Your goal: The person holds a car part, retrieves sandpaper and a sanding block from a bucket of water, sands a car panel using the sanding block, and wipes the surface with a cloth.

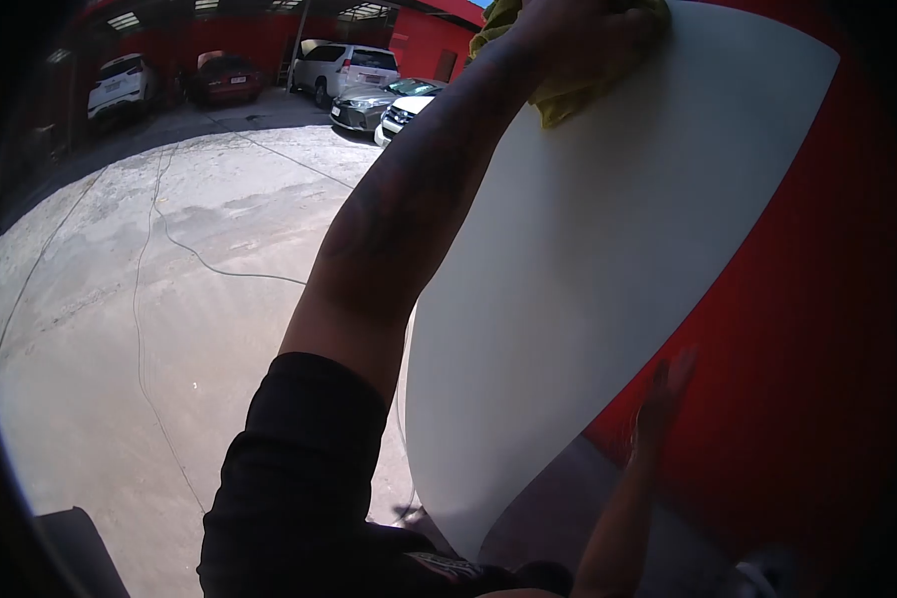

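My left arm stretches up across the view, and my left hand (pixel 608 35) presses a yellow cloth (pixel 558 108) against the upper part of a large white panel (pixel 608 229). The fingers are in shadow and partly cut off by the top edge. The smooth panel has a curved outline and narrows toward the bottom. Lower right, my right hand (pixel 670 384) hangs beside the panel's right edge, in front of a red surface. Its fingers look stretched out and slightly blurred, with nothing visible in them.
A red wall (pixel 807 329) rises behind the panel at right. Thin cables (pixel 142 299) run over the sunlit concrete ground (pixel 239 369) at left. Several parked vehicles, among them a white SUV (pixel 344 72) and a grey car (pixel 369 105), stand at the back near a red building.
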Demonstrator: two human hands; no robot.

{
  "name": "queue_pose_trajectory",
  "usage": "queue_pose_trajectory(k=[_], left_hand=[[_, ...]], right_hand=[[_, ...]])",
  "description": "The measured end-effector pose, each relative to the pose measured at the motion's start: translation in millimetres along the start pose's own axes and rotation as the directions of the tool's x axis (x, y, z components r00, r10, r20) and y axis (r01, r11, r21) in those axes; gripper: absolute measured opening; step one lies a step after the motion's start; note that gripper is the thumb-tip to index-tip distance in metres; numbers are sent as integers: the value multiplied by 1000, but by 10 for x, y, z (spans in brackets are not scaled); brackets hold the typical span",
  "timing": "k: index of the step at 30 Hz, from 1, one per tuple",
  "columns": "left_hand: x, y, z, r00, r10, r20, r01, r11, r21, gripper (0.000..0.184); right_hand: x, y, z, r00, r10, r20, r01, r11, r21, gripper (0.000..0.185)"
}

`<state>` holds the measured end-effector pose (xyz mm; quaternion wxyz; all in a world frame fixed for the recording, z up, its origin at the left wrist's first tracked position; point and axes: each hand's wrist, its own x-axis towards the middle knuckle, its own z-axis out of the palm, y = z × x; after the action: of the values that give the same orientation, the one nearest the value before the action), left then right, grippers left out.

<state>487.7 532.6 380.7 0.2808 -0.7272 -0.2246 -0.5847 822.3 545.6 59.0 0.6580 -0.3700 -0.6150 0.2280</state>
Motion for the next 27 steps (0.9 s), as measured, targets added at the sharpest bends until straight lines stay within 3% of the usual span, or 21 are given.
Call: queue_pose_trajectory(k=[1, 4, 7, 11, 13, 20, 24, 27], left_hand=[[-5, -109, -51, 1000, 17, 10, -16, 999, -30, 66], [-288, -388, -101, 972, -217, -94, 224, 972, 74, 68], [-783, -746, -43, 927, -374, -29, 361, 910, -202, 69], [-1561, -747, -2, 838, -533, 115, 508, 684, -523, 76], [-1990, -737, 173, 805, -577, 137, 515, 566, -644, 59], [-3546, -442, 504, 675, -708, 208, 594, 354, -722, 57], [-3752, -269, 506, 638, -748, 184, 612, 346, -712, 58], [-3491, -401, 541, 682, -721, 121, 570, 421, -706, 58]], right_hand=[[29, -77, -7, 1000, -3, -8, 3, 1000, -10, 83], [56, -173, 33, 1000, 10, -17, -11, 1000, -30, 86], [-50, -134, 49, 997, 83, -6, -83, 996, -39, 91], [-332, -19, -118, 975, 220, -4, -220, 975, -25, 96], [-453, 66, -283, 959, 282, -12, -282, 959, -5, 97], [-971, 734, -1006, 889, 443, -114, -433, 896, 100, 82], [-1395, 1012, -1425, 837, 511, -196, -505, 859, 82, 71], [-1708, 1242, -1732, 804, 529, -271, -552, 834, -8, 66]])
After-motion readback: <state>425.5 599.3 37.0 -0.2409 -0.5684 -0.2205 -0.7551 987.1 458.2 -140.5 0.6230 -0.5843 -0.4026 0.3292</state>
